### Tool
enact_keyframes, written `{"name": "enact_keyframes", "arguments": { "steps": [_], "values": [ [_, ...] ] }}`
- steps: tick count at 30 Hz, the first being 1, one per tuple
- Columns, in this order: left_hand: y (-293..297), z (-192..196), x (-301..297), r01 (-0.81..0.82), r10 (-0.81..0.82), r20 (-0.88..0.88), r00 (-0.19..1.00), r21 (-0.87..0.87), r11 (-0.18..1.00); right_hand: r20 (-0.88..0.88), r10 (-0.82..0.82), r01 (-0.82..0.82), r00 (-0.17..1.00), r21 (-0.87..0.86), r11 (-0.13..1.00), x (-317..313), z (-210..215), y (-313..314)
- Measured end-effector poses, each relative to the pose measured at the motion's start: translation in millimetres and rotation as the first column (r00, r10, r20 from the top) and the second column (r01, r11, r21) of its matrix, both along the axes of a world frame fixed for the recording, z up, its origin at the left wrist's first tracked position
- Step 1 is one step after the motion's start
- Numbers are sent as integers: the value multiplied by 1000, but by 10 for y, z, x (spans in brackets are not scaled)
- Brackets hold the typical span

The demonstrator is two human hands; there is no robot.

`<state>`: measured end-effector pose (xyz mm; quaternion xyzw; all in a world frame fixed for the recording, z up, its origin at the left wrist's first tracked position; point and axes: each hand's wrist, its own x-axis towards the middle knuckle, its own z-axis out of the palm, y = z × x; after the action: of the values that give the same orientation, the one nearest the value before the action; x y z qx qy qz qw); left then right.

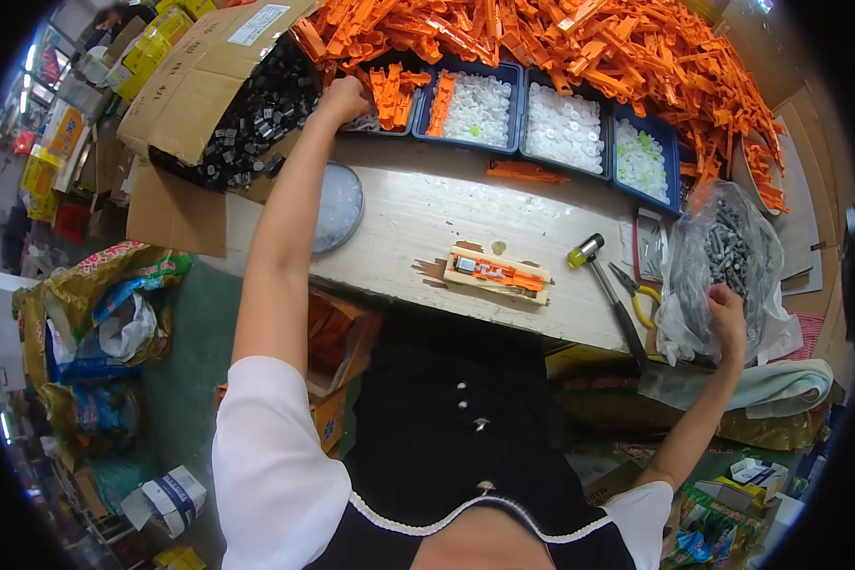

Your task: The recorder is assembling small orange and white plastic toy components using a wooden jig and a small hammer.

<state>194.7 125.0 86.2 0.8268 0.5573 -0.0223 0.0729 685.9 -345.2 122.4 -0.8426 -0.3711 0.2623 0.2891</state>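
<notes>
My left hand (344, 99) reaches to the far left of the bench, between a box of black parts (256, 123) and a tray holding orange plastic pieces (389, 95). Its fingers are curled, and what they hold, if anything, is hidden. My right hand (728, 315) is at a clear plastic bag of grey metal parts (727, 228). Its fingers are bent together at the near side of those parts; whatever is between them is too small to make out. A wooden fixture (456, 275) on the bench cradles an orange housing (509, 275) with small metal pieces inside.
A hammer (610, 290) and yellow-handled pliers (644, 294) lie right of the fixture. Blue trays of white plastic wheels (562, 123) line the back, below a large heap of orange pieces (579, 38). Near my left forearm sits a round dish (337, 207).
</notes>
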Motion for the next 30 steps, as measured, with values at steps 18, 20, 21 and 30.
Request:
{"name": "enact_keyframes", "arguments": {
  "steps": [18,20,21,30],
  "values": [
    [-1589,185,-933,0,194,979,63,-194,981,171,88,-82,981,-39,996,237,-54,-205],
    [-1861,147,-1049,-103,229,956,185,-213,972,254,106,-93,961,-63,994,117,-119,-122],
    [-1969,93,-1096,-108,238,955,178,-222,969,355,105,-81,929,-81,993,42,-77,-95],
    [-2396,-145,-1174,-181,-17,826,563,143,973,-50,-94,103,994,240,965,443,-250,-170]
  ]
}}
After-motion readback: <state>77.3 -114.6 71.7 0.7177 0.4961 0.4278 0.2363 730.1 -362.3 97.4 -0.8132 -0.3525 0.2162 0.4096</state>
